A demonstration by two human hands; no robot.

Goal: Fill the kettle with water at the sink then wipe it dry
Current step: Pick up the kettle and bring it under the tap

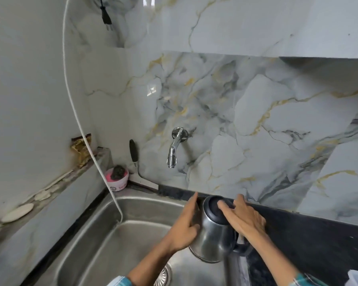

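Shiny steel kettle with black base (pixel 213 238) was pressed base-up between flat left hand (pixel 186 226) and right hand (pixel 244 217), fingers straight, over steel sink (pixel 103 234) rim. Likely stiff, slick; black handle (pixel 241 249) under right palm looked safer hold.

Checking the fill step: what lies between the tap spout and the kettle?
In the head view, nothing but bare marble wall and the black ledge strip separates the tap from the kettle; no water stream shows.

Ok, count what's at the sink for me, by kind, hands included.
hands: 2 (left hand, right hand)
kettle: 1
tap: 1
pink tub: 1
black-handled utensil: 1
total: 6
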